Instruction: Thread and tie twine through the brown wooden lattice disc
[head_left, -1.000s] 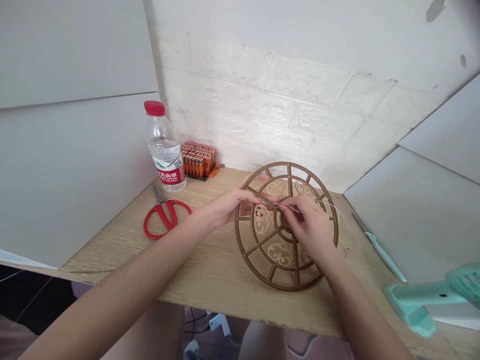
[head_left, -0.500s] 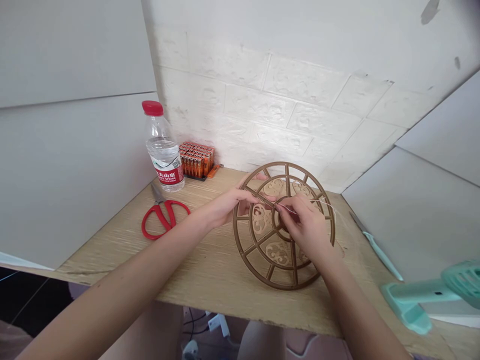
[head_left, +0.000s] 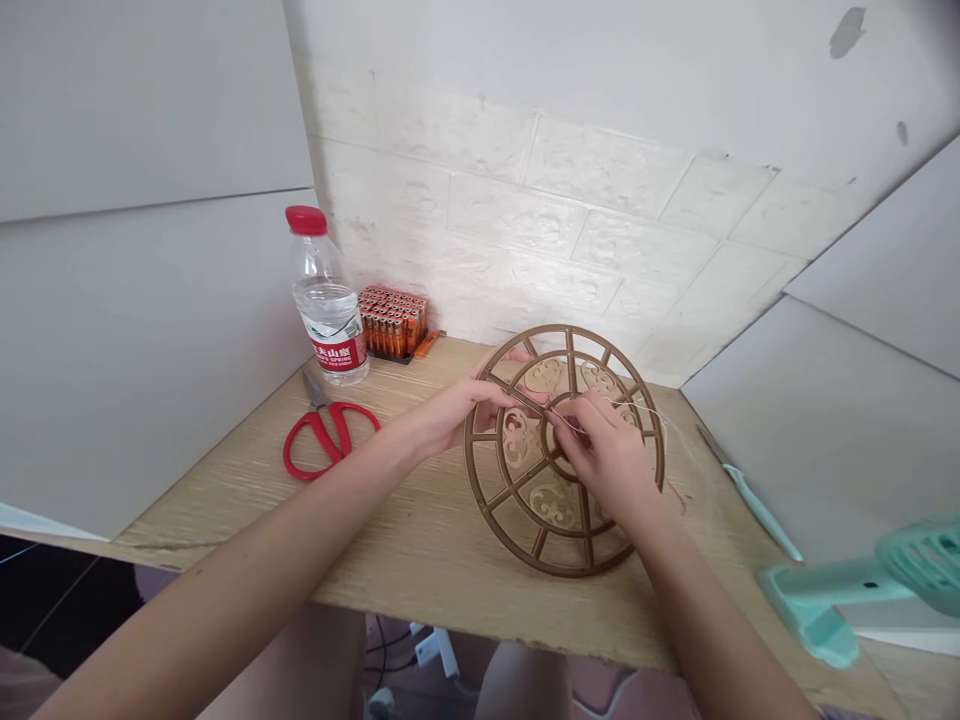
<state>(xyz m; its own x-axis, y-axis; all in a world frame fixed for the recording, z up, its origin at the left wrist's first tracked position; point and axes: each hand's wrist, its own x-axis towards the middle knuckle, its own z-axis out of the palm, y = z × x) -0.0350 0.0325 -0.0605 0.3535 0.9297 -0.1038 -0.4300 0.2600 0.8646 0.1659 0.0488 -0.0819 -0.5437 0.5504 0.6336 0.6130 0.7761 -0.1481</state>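
Note:
A round brown openwork frame (head_left: pixel 525 520) with spokes and carved scroll panels stands tilted on the wooden table (head_left: pixel 420 540). My left hand (head_left: pixel 457 410) grips its upper left spokes, fingers wrapped through the gaps. In front of the frame's hub, my right hand (head_left: pixel 611 460) pinches a thin pale thread (head_left: pixel 664 420), which trails off to the right over the rim. The hub itself is hidden behind my right hand.
Red-handled scissors (head_left: pixel 330 435) lie at the left. Behind them a water bottle (head_left: pixel 328 305) with a red cap stands beside a tray of orange batteries (head_left: pixel 394 322). A mint green fan (head_left: pixel 862 590) and a mint tool (head_left: pixel 761 510) sit at the right. White panels wall in both sides.
My right hand has shifted slightly left and down across the frame's centre with the thread. The view has drifted a little; my left hand keeps its hold.

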